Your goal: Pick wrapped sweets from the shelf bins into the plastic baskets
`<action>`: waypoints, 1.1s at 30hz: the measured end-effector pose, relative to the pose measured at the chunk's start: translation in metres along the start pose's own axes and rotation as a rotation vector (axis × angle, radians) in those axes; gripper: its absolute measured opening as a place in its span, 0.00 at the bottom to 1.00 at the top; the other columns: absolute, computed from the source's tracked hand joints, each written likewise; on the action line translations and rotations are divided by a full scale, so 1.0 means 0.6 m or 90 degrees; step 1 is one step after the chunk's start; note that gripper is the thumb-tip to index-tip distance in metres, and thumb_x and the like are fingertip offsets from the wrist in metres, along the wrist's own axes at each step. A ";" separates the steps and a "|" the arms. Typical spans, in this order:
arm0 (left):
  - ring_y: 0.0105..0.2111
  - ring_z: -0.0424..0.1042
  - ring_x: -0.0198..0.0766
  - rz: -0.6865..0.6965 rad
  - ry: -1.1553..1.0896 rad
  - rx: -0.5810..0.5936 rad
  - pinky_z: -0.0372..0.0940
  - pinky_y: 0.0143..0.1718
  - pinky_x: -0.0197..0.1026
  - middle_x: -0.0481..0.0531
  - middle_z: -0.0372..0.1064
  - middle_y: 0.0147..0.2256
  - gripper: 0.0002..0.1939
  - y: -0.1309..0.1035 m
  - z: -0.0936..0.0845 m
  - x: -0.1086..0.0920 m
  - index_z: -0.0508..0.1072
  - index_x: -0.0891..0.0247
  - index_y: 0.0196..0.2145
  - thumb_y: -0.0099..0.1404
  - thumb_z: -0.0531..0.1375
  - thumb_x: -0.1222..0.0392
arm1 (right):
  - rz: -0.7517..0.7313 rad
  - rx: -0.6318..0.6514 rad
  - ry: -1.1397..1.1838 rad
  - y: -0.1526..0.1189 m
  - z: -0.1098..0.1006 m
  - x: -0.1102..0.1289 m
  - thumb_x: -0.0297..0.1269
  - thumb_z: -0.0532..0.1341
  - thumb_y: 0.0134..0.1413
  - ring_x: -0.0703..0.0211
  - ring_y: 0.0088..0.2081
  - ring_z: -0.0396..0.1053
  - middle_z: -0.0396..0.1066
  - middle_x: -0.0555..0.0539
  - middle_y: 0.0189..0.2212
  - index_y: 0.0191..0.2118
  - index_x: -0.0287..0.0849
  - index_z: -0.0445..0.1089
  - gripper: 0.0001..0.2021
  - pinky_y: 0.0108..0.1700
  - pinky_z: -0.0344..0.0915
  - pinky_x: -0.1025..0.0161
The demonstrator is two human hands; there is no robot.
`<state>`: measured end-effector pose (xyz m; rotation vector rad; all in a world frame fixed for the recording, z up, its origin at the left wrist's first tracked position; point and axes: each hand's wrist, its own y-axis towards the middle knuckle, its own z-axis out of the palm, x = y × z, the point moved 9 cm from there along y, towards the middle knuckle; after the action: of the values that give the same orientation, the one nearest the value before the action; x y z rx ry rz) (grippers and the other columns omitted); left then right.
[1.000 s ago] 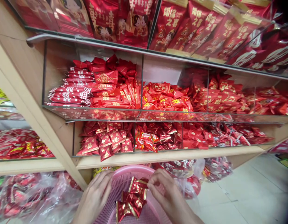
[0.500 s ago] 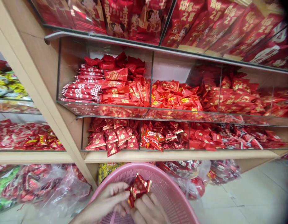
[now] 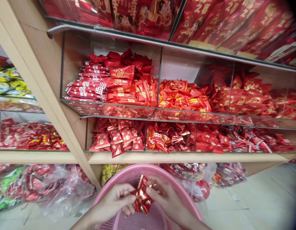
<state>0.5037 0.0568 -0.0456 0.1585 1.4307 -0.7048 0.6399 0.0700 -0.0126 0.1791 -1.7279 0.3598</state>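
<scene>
Shiny red and gold wrapped candies (image 3: 142, 198) are held between both hands above a pink plastic basket (image 3: 186, 198). My left hand (image 3: 119, 198) pinches their left side with thumb and fingers. On the right side, my right hand (image 3: 163, 193) grips them, its thumb in front and its fingers behind. The packets overlap, so how many there are is hard to tell. Beneath the hands, the mesh bottom of the basket shows.
Ahead, a wooden shelf edge (image 3: 186, 157) runs just beyond the basket. Clear-fronted bins hold red packets (image 3: 124, 137). Plastic bags of candies (image 3: 49, 188) lie at lower left, others (image 3: 229, 175) at right on the tiled floor (image 3: 262, 198).
My right hand has moved up and to the right, from below the candies to their right side. The candies have turned and show more of their shiny surface. The view has shifted slightly.
</scene>
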 end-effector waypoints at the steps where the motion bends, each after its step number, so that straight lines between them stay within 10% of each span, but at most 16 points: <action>1: 0.26 0.72 0.33 0.003 0.016 -0.002 0.65 0.29 0.35 0.50 0.70 0.27 0.16 0.002 -0.001 0.002 0.70 0.67 0.36 0.60 0.60 0.50 | 0.038 0.038 0.061 0.005 0.011 -0.011 0.48 0.61 0.50 0.56 0.40 0.68 0.70 0.46 0.40 0.49 0.46 0.65 0.21 0.39 0.66 0.60; 8: 0.26 0.72 0.33 0.005 0.061 0.011 0.65 0.29 0.36 0.49 0.70 0.26 0.16 0.005 0.002 0.010 0.70 0.67 0.36 0.59 0.60 0.50 | 0.118 0.095 0.266 0.013 0.034 -0.030 0.46 0.69 0.39 0.66 0.27 0.63 0.67 0.52 0.24 0.27 0.38 0.70 0.16 0.32 0.60 0.67; 23: 0.22 0.69 0.31 -0.078 0.068 0.013 0.63 0.26 0.34 0.50 0.71 0.24 0.17 -0.001 0.005 0.039 0.71 0.69 0.34 0.55 0.62 0.51 | 0.136 0.097 0.129 0.003 0.023 -0.077 0.56 0.65 0.38 0.67 0.19 0.59 0.62 0.55 0.17 0.23 0.40 0.64 0.21 0.25 0.56 0.66; 33: 0.19 0.67 0.31 0.034 0.116 -0.134 0.61 0.22 0.34 0.50 0.69 0.23 0.20 0.013 -0.034 0.021 0.68 0.69 0.32 0.60 0.56 0.44 | 0.102 0.041 0.103 0.057 0.002 -0.045 0.55 0.63 0.41 0.66 0.21 0.60 0.63 0.55 0.18 0.24 0.41 0.62 0.20 0.26 0.58 0.65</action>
<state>0.4902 0.0689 -0.0635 0.0978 1.6598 -0.5011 0.6333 0.0994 -0.0440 0.0561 -1.5753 0.5332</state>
